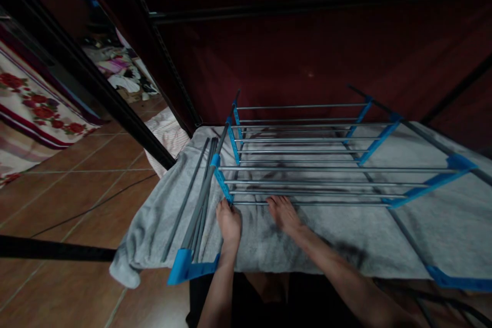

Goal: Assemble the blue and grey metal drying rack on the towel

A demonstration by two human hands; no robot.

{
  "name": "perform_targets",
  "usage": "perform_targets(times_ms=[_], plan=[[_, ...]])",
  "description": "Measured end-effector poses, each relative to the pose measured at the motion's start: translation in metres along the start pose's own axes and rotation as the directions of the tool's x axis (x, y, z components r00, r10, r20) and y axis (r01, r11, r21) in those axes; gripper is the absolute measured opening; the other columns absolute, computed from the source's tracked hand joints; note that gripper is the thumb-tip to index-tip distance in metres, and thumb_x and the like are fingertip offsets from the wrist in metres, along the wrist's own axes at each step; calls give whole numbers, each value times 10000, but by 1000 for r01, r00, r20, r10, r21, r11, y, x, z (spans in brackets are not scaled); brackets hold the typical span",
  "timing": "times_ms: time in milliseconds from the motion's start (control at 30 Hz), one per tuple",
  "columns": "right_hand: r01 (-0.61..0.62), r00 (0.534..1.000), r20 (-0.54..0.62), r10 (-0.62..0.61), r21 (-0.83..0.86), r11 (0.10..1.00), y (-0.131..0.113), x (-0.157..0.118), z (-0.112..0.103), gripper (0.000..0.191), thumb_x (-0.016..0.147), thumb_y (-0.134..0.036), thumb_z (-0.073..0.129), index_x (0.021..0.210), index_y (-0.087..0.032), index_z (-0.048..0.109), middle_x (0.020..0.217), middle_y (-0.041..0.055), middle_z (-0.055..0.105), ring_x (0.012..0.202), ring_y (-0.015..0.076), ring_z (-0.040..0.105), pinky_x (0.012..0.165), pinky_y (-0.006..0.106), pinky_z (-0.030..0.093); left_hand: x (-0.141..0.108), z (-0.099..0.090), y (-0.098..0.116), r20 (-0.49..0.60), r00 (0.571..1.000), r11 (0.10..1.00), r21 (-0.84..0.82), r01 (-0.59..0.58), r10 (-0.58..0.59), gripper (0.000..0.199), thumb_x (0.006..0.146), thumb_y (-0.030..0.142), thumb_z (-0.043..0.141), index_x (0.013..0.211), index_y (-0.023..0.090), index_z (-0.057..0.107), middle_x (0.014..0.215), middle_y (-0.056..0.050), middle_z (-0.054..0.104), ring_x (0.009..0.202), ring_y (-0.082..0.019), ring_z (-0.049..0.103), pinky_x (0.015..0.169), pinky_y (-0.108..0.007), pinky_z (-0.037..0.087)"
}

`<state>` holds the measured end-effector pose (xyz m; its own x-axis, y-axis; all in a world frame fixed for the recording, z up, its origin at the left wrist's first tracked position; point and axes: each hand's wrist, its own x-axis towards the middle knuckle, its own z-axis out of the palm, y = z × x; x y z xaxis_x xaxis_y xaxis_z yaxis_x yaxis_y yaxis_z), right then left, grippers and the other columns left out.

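Observation:
A rack of grey metal rods (326, 169) joined by blue plastic brackets (423, 189) stands on a grey cloth (265, 251). My left hand (229, 221) is at the lower end of the near left bracket, its fingers bent against the bracket and the end of the lowest near rod. Further right, my right hand (283, 212) has its fingertips curled over that same lowest rod. Several loose grey rods (186, 200) lie on the cloth left of the rack, partly beneath its slanted side pole.
Dark red panels (307, 56) rise behind the rack. A black frame bar (115, 107) slants across the left, above a brown tiled floor (88, 195). Flowered fabric (42, 107) hangs at far left; a pile of clothes (123, 74) lies beyond. A blue corner piece (461, 279) is at lower right.

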<state>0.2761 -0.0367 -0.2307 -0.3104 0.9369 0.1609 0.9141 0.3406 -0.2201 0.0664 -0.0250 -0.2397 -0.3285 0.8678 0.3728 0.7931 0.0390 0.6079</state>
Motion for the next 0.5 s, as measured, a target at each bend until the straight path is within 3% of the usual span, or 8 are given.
perform_targets(times_ms=[200, 500], plan=[[-12, 999, 43, 11, 27, 1000, 3, 2, -2, 202, 987, -245, 487, 1110, -227, 646, 1144, 68, 662, 1034, 227, 606, 933, 373, 461, 1, 3, -5, 3, 1000, 998, 53, 19, -19, 296, 819, 127, 484, 1075, 133, 633, 951, -108, 619, 967, -265, 589, 932, -437, 491], [-18, 998, 54, 16, 51, 999, 4, 3, -3, 244, 1011, -264, 440, 1146, -259, 643, 1156, 51, 685, 1030, 216, 638, 914, 361, 478, -2, 2, -2, -11, 999, 993, 112, 39, -38, 290, 885, 244, 493, 1081, 103, 653, 954, -138, 629, 993, -299, 590, 923, -449, 485]])
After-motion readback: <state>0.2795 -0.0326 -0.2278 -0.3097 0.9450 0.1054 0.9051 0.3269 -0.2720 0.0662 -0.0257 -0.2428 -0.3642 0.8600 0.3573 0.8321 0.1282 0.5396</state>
